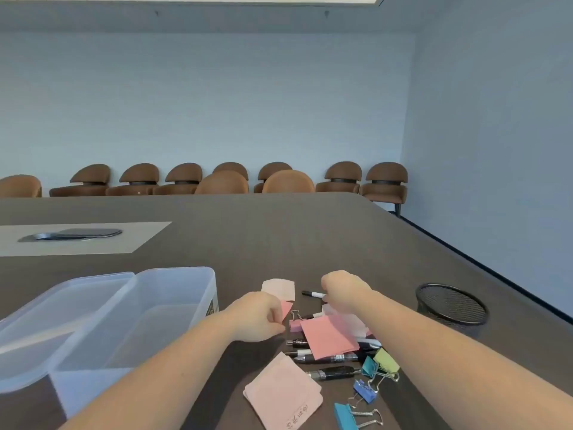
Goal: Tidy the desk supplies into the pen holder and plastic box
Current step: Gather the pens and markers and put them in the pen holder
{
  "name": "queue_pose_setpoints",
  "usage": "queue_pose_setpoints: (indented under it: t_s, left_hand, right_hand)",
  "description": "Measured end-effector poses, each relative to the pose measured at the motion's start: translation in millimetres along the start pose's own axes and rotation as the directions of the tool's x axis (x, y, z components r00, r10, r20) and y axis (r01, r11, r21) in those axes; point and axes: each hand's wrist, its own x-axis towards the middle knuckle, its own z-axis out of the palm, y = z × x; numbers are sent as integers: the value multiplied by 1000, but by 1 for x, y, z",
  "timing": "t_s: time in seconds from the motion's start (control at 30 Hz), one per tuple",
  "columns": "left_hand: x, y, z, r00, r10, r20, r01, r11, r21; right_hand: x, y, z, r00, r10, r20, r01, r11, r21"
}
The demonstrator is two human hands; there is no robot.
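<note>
Where the dark wood-grain table (279, 237) fills the lower view, both bare forearms reach in from 6 o'clock toward a loose heap of stationery. Left hand (259, 315): fingers curled in, thumb and fingertips pinching a small pink sticky note (286, 308) at its left corner. Right hand (344, 290): fingers bunched downward, closed on the tail end of a black-and-white marker (313, 294) that lies flat, cap pointing to 9 o'clock; exact contact hidden behind the knuckles. Clear plastic box (173, 305) sits open at 9 o'clock of the heap, its lid (65, 308) resting just beside it on the left; nothing visible inside. Black mesh pen holder (451, 304) stands upright at 3 o'clock, well apart from the heap. Pale pink note (279, 288) lies at 12 o'clock, between the two hands. Centre of heap: a darker pink note pad (328, 336) lying over several black pens (335, 356), with a pink binder clip (296, 324) just to its left. A pale pink pad with handwriting (282, 395) lies at 6 o'clock, touching the left forearm's edge. Lower right of the heap: a green binder clip (386, 360) and teal one (369, 366) touching, a blue clip (364, 391) near them, another teal clip (344, 415) nearest the table's front. Brown chairs (183, 178) line the far wall.
</note>
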Motion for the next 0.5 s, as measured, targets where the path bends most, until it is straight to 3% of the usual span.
queue_pose_setpoints:
  t_s: [0.13,0.27,0.5]
  left_hand:
    - [7,5,5,999,35,40,-30,994,-105]
    - [8,4,11,990,92,109,-84,994,-70]
    - [7,4,17,995,91,42,-89,995,-44]
  right_hand:
    - [9,-3,3,996,26,83,-20,997,-74]
    - [12,-4,6,997,18,70,-14,998,-65]
    - [17,1,13,957,-114,-267,187,946,267]
